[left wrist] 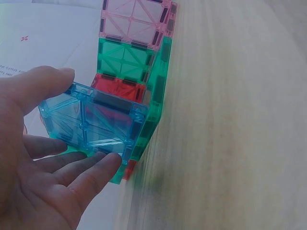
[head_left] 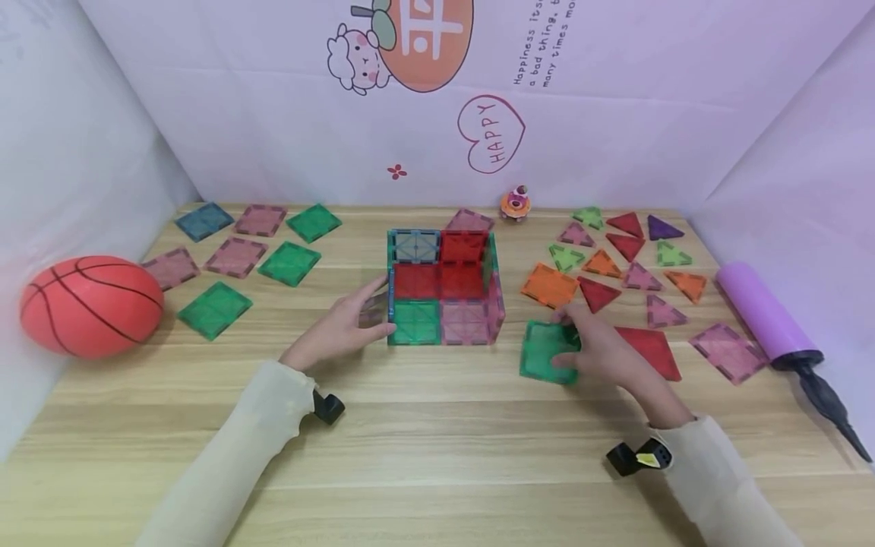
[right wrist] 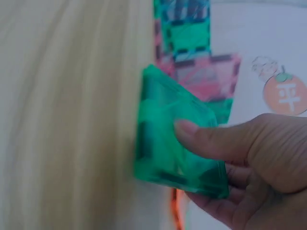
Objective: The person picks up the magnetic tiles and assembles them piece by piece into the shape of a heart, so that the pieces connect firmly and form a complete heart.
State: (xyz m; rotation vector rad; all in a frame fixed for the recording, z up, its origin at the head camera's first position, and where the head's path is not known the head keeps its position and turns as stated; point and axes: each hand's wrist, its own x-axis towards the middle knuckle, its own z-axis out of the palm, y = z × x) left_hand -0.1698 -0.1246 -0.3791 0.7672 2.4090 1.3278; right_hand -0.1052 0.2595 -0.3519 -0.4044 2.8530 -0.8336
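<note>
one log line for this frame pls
left hand: steadies blue tile on tile box | right hand: pinches green tile off table

The left hand lay with fingers straight, thumb and fingertips against the tile box's left wall. The right hand, right of that box, pinched a green tile, thumb on top.

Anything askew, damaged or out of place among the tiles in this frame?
Nothing looks damaged or spilled. The tile box stands square on the table, the left hand steadying its blue wall tile. The right hand pinches a green square tile tilted up off the table, lifted rather than misplaced. Loose squares and triangles lie flat.
</note>
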